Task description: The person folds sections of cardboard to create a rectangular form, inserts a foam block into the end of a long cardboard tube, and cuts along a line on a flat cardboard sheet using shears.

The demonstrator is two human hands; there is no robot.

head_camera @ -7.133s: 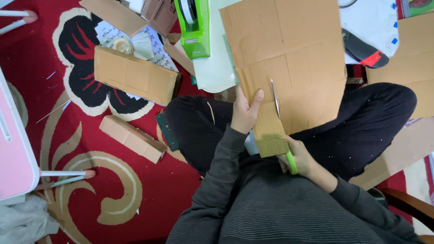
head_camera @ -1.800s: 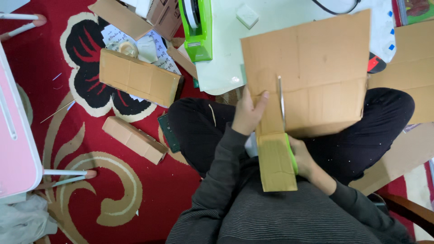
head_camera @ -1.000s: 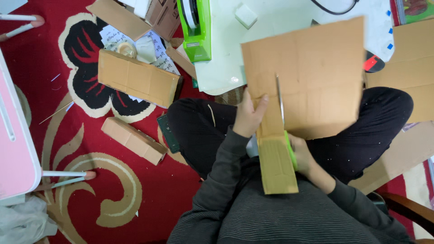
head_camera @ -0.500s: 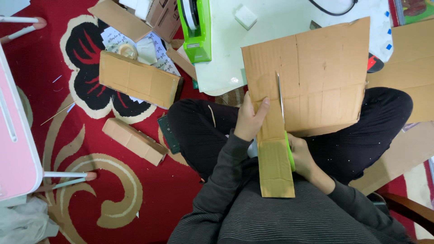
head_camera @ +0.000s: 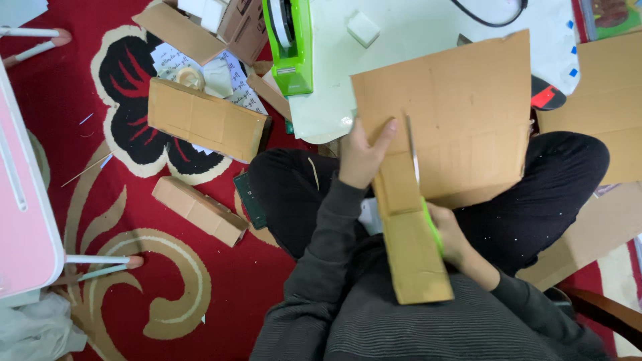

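Red patterned carpet (head_camera: 167,281) beneath a seated person: left hand (head_camera: 361,157), fingers closed, grips the cardboard sheet (head_camera: 461,113) over the lap; right hand (head_camera: 451,234) clasps green-handled scissors (head_camera: 420,180) cutting it.

The one camera is sitting on my head and looking almost straight down, close over my lap, so my own sleeves are filling the lower frame at 6 o'clock. It is facing forward toward the white table (head_camera: 428,40) at 12 o'clock, with the red patterned carpet (head_camera: 87,220) spreading out toward 9 o'clock.
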